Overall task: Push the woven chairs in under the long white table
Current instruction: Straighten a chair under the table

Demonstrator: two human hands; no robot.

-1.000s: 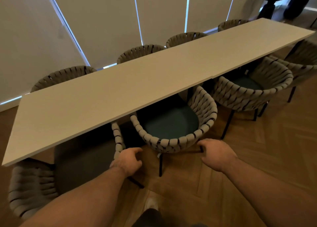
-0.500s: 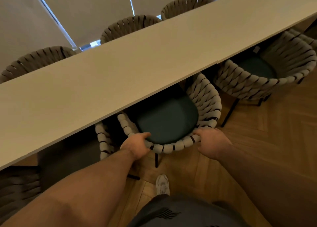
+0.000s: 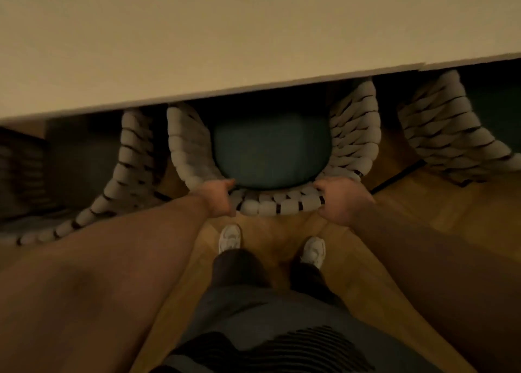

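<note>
We grasp the chair (image 3: 270, 158) at frame centre by its back rim: left hand (image 3: 218, 199) and right hand (image 3: 342, 200) both clenched on it, equally near. The table (image 3: 225, 34) edge lies directly above, so we push straight up-frame

Since a second ago both hands, left hand (image 3: 218, 199) and right hand (image 3: 342, 200), have closed on the woven chair (image 3: 270, 206) backrest at frame centre, its seat now farther under the white table (image 3: 197, 34).
</note>
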